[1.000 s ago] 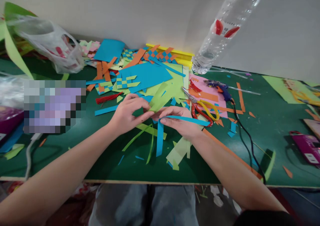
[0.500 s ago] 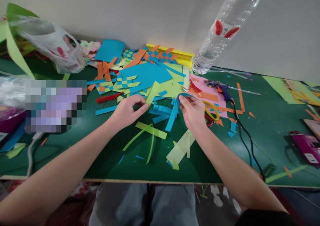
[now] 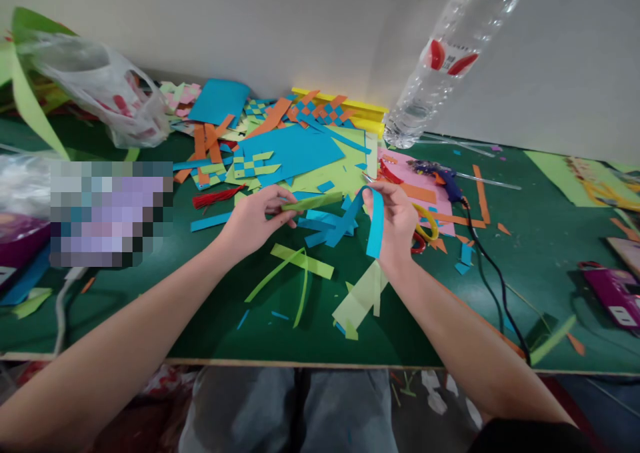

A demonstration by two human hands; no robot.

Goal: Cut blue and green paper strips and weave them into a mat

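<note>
Over the green table (image 3: 215, 319), a green strip (image 3: 320, 201) is pinched by the left hand (image 3: 257, 219), a bent blue strip (image 3: 377, 226) by the right hand (image 3: 397, 223), by which scissors (image 3: 429, 223) are partly hidden; beyond, at right, a glue gun (image 3: 449, 185) and bottle (image 3: 440, 73) are placed.

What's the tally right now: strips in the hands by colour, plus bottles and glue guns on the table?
Green strip, in the left hand: 1
Blue strip, bent over in the right hand: 1
Clear plastic bottle: 1
Glue gun: 1
Total: 4
</note>
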